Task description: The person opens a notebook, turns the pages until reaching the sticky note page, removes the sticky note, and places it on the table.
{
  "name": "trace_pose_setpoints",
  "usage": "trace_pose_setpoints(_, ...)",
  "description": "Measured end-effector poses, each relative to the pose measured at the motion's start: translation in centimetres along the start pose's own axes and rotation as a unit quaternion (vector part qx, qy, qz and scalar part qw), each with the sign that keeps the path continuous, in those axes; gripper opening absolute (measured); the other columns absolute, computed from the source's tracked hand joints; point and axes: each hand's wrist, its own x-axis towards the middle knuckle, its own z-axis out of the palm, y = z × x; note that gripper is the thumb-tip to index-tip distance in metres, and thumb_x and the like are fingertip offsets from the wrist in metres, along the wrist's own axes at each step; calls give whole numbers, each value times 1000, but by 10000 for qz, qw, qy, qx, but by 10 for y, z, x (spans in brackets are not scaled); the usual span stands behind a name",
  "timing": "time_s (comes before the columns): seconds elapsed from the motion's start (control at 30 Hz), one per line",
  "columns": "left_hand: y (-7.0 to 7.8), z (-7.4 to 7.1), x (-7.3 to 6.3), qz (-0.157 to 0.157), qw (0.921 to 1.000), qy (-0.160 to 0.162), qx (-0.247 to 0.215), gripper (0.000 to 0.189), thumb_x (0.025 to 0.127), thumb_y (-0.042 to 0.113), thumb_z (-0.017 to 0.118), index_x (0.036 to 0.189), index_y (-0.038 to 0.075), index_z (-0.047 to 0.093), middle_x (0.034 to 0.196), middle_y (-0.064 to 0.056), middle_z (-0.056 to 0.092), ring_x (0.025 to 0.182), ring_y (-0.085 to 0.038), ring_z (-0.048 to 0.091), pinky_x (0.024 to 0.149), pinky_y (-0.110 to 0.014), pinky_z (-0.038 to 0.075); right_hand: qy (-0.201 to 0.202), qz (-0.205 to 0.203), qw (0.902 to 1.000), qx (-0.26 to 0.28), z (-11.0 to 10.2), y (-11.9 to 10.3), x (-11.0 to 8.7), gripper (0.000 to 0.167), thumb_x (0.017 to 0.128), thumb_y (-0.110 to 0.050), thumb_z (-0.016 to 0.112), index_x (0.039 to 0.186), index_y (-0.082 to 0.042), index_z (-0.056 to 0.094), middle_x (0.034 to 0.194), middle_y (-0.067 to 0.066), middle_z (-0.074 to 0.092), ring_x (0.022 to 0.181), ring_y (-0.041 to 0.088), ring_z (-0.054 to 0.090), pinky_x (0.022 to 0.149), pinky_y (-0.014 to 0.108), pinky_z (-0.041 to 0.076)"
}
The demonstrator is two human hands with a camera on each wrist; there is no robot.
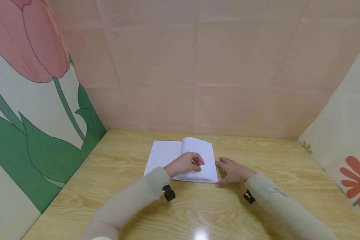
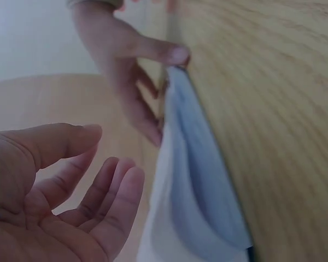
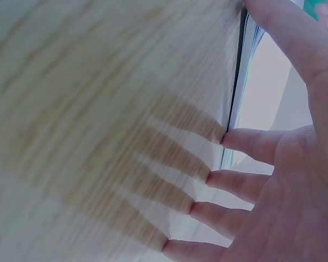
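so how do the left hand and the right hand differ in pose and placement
The left hand is over the right-hand page of the open notebook; the right hand is beside the notebook's right edge. The left hand's fingers curve loosely in the air, while the right hand's are spread, with fingertips on the table. Both are bare and neither grips anything.
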Motion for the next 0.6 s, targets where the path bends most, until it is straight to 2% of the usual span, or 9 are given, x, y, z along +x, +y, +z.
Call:
trace_pose_setpoints(0.17, -7, 12, 2, -326, 9993, -202, -39, 15, 85, 7, 72, 99, 4, 69, 83, -2, 63, 74, -10, 55, 63, -22, 45, 7, -16, 10000, -41, 0, 0, 1, 109, 69, -58, 79, 150, -4, 30, 155, 29, 19, 141, 51, 18, 106, 70, 22)
trace_pose_setpoints(0.27, -10, 16, 3, -465, 9986, -240, 115, 11, 84, 8, 73, 94, 7, 69, 80, -2, 62, 69, -10, 54, 61, -22, 43, 32, -58, 10000, -61, 0, 2, 1, 109, 69, -58, 79, 150, -4, 30, 155, 30, 19, 140, 52, 18, 106, 70, 22)
trace_pose_setpoints(0.6, -15, 25, 6, -423, 9963, -244, 706, 11, 78, 9, 77, 84, 9, 68, 69, 5, 59, 64, -6, 51, 59, -19, 41, 59, -115, 9999, -15, -1, 0, -1, 109, 69, -56, 80, 150, -2, 30, 154, 31, 19, 139, 54, 18, 106, 70, 22)
